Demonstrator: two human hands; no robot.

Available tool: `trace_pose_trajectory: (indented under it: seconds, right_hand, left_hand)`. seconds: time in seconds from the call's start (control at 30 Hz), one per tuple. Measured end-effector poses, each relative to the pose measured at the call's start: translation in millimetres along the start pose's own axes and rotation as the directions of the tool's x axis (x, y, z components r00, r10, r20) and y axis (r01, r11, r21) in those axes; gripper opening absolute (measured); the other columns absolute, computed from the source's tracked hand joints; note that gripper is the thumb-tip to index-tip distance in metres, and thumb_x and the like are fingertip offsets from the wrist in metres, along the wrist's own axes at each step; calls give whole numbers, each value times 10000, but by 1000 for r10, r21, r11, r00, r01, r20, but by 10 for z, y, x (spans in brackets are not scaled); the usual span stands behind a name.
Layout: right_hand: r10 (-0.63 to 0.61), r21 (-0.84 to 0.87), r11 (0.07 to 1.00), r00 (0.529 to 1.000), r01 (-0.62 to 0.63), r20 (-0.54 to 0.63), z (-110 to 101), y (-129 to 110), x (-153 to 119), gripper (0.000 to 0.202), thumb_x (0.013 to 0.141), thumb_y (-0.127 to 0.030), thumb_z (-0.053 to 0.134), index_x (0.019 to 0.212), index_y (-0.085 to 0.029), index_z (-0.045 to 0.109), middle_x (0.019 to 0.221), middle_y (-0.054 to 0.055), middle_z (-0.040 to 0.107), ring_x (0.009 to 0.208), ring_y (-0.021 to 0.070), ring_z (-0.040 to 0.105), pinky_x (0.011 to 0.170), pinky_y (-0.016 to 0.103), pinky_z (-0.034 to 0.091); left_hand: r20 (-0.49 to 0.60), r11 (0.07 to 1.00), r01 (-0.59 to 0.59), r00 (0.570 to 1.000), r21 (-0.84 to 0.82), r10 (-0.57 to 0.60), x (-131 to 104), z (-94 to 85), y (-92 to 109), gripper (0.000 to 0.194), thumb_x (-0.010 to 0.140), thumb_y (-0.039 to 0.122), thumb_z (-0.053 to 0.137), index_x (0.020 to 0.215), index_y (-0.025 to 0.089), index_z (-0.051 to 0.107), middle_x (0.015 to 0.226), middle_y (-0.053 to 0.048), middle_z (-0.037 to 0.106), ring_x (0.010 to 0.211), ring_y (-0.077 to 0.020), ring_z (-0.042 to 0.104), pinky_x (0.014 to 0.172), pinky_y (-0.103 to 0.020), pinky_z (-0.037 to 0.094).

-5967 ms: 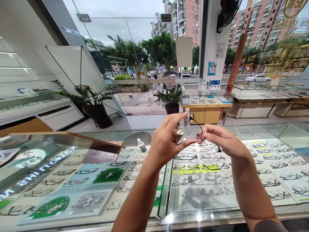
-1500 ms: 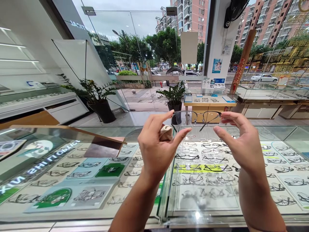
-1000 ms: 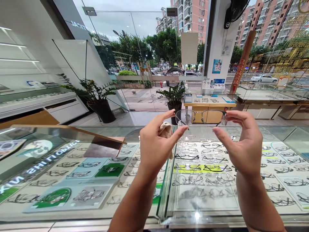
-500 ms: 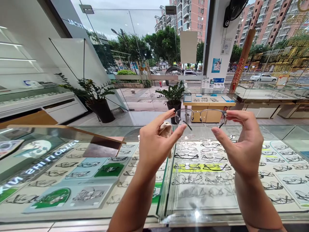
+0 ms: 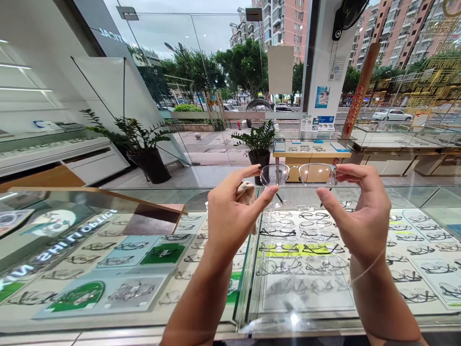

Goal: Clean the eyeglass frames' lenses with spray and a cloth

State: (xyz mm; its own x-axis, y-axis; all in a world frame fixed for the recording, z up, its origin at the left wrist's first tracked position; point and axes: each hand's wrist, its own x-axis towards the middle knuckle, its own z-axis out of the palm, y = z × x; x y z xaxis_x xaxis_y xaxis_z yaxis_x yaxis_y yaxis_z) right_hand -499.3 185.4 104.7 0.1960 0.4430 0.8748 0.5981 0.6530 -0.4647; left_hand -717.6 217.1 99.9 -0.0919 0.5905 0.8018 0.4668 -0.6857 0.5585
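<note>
A pair of eyeglasses (image 5: 294, 167) with thin metal rims and clear lenses is held up between my two hands, above the glass display counter. My left hand (image 5: 236, 206) pinches its left end with thumb and forefinger. A light beige cloth (image 5: 246, 191) is tucked in that same hand, partly hidden by the fingers. At the right end, my right hand (image 5: 362, 211) grips the frame near the hinge between thumb and fingers. One dark temple tip shows below the left lens; the other is mostly hidden behind the right thumb.
Below my hands, the glass counter (image 5: 248, 315) holds rows of eyeglass frames (image 5: 279, 247). A sign panel (image 5: 144, 218) lies at the left. Beyond the counter stand two potted plants (image 5: 149, 166), a low wooden display case (image 5: 311, 166) and glass doors.
The eyeglasses have tilted slightly, so the temple below the left lens now points lower. Both hands keep their grip, and the right hand has shifted a little to the left.
</note>
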Motion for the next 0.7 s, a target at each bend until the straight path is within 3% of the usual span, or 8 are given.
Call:
trace_pose_trajectory:
  seconds: [0.2, 0.37, 0.7]
  right_hand:
    - [83, -49, 996, 994, -80, 64, 2, 20, -3, 358, 938, -430, 700, 1224, -215, 686, 1147, 84, 731, 1033, 249, 679, 971, 474, 550]
    - [100, -63, 994, 991, -94, 94, 13, 71, -7, 376, 947, -449, 683, 1248, -224, 693, 1183, 91, 741, 1047, 258, 685, 979, 504, 549]
    - [129, -69, 990, 985, -122, 117, 33, 88, -8, 418, 911, -464, 727, 1258, -232, 698, 1191, 88, 744, 1054, 260, 691, 971, 498, 552]
  left_hand:
    - [-123, 992, -108, 986, 65, 115, -34, 53, -7, 439, 809, 494, 888, 1091, 197, 732, 994, -49, 739, 664, -102, 576, 540, -239, 442]
    - [-141, 981, -144, 977, 131, 163, -53, 52, -15, 467, 798, 526, 889, 1102, 217, 714, 1010, -54, 719, 799, -161, 646, 581, -264, 478]
    - [-172, 968, -189, 961, 167, 218, -56, 26, 22, 487, 791, 516, 898, 1141, 224, 726, 1003, -47, 707, 720, -144, 619, 573, -276, 495]
